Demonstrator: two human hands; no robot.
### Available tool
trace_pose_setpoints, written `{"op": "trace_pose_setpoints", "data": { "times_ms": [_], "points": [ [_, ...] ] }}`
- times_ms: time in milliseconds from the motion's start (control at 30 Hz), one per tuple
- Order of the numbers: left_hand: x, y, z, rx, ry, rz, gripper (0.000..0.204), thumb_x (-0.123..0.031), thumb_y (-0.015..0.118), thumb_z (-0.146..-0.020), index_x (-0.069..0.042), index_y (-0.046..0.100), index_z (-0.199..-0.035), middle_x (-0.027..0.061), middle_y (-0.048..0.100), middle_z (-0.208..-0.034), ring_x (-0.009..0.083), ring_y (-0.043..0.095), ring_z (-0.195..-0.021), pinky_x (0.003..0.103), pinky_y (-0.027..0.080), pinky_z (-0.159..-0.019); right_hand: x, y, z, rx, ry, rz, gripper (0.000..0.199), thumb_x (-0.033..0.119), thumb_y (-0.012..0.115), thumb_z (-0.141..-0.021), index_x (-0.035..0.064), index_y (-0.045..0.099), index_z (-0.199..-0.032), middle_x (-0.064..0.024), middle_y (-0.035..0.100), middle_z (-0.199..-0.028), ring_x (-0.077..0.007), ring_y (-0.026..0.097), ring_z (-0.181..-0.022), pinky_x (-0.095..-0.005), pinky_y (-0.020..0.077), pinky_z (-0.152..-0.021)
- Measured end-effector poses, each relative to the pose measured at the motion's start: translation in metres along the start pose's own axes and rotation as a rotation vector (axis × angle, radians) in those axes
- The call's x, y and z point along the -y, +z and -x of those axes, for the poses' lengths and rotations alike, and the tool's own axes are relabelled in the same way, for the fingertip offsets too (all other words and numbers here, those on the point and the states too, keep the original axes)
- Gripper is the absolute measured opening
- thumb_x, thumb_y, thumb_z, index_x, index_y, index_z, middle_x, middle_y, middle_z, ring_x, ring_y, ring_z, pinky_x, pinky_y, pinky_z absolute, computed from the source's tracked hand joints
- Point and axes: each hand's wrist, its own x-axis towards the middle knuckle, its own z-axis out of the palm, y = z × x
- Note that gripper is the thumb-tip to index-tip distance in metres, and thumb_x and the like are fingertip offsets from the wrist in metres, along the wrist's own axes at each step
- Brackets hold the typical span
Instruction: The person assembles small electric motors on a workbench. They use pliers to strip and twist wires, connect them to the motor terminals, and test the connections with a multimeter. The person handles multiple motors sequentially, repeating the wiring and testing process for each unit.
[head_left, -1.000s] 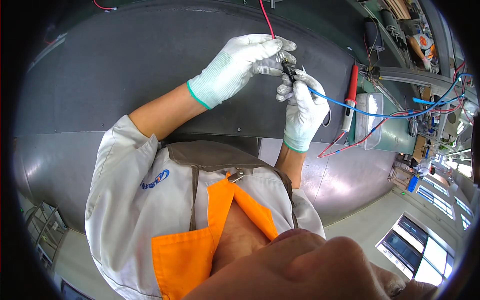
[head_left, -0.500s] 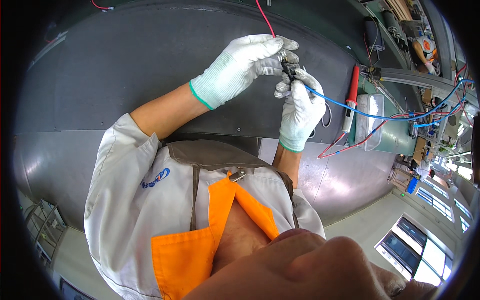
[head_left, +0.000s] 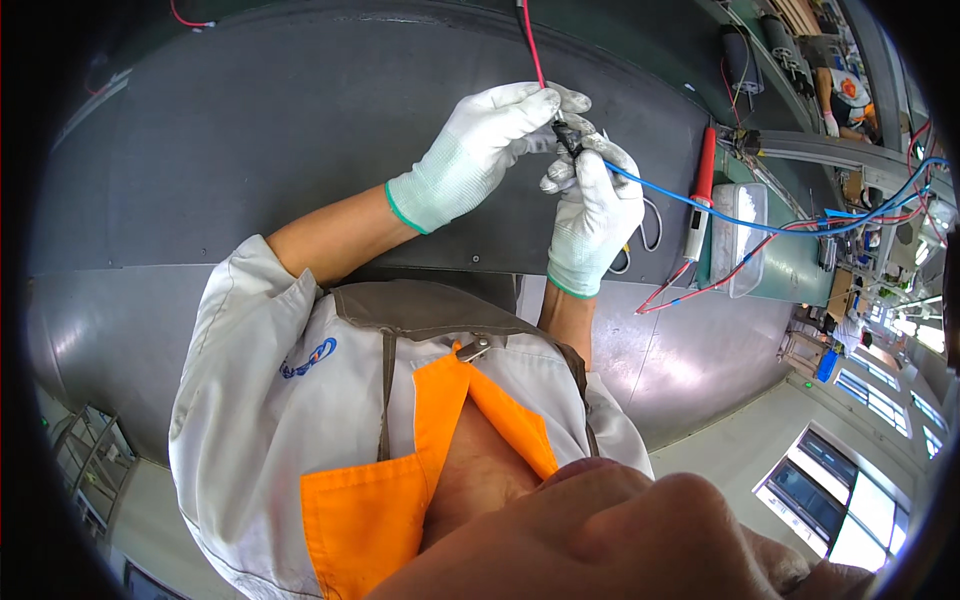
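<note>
My left hand (head_left: 492,140), in a white glove with a green cuff, pinches the end of a red wire (head_left: 533,50) that runs up toward the far edge of the table. Close against it, my right hand (head_left: 600,205), also gloved, grips a small black part (head_left: 568,138) whose exact kind I cannot make out. The red wire's end and the black part meet between the two sets of fingertips, partly hidden by them. From the right hand's fingers a blue cable (head_left: 690,205) leads off to the right.
Right of my hands lie a red-and-white stick-shaped tool (head_left: 703,185) and a clear plastic box (head_left: 738,235). Red and blue cables hang by a metal frame (head_left: 830,150). A grey looped cord (head_left: 654,228) lies beside my right wrist. Another person (head_left: 848,95) works at the far right.
Both hands have shifted slightly, the left one a little nearer to me, with the red wire and black part still between them. The person at far right has moved a little.
</note>
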Motion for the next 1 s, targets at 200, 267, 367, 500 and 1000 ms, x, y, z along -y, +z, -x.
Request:
{"op": "trace_pose_setpoints", "data": {
  "times_ms": [200,267,367,500,1000],
  "points": [
    [0.014,-0.028,-0.005,0.055,-0.058,0.184,0.040,-0.025,0.046,-0.110,0.005,0.060,-0.132,0.0146,0.070,-0.116,0.0255,0.066,-0.113,0.039,0.052,-0.098,0.004,-0.018,-0.012,0.215,0.112,0.118,0.029,0.002,0.067,-0.095,-0.0105,0.063,-0.121,-0.0206,0.074,-0.103,-0.0215,0.072,-0.079,-0.0320,0.0592,-0.074],
    [0.014,-0.032,-0.007,-0.020,-0.032,0.184,0.039,-0.024,0.046,-0.110,0.006,0.060,-0.131,0.0151,0.069,-0.117,0.0278,0.066,-0.115,0.042,0.052,-0.102,0.026,-0.051,-0.024,0.180,0.054,0.477,0.035,0.000,0.072,-0.088,-0.0023,0.069,-0.122,-0.0157,0.074,-0.109,-0.0206,0.072,-0.088,-0.0311,0.0577,-0.079],
    [0.009,-0.044,-0.009,0.004,-0.005,0.237,0.038,-0.021,0.047,-0.109,0.006,0.060,-0.132,0.0157,0.068,-0.122,0.0279,0.066,-0.116,0.044,0.050,-0.106,0.044,-0.142,-0.050,-0.164,-0.435,1.525,0.042,0.010,0.074,-0.089,0.0053,0.068,-0.130,-0.0148,0.073,-0.111,-0.0296,0.071,-0.100,-0.0400,0.0548,-0.087],
    [0.008,-0.046,-0.007,0.000,-0.013,0.298,0.038,-0.020,0.047,-0.109,0.007,0.059,-0.132,0.0202,0.068,-0.120,0.0289,0.067,-0.114,0.045,0.052,-0.106,0.033,-0.245,-0.076,-0.265,-0.206,1.646,0.044,0.018,0.071,-0.092,0.0051,0.066,-0.134,-0.0210,0.071,-0.111,-0.0393,0.069,-0.103,-0.0464,0.0530,-0.091],
    [-0.008,-0.046,0.006,0.001,-0.053,0.307,0.037,-0.021,0.050,-0.108,0.006,0.058,-0.132,0.0190,0.068,-0.117,0.0294,0.065,-0.115,0.044,0.048,-0.108,0.010,-0.067,-0.158,0.426,0.335,0.750,0.038,0.002,0.074,-0.091,-0.0047,0.069,-0.127,-0.0087,0.074,-0.104,-0.0112,0.067,-0.082,-0.0258,0.0554,-0.073]
  ]
}}
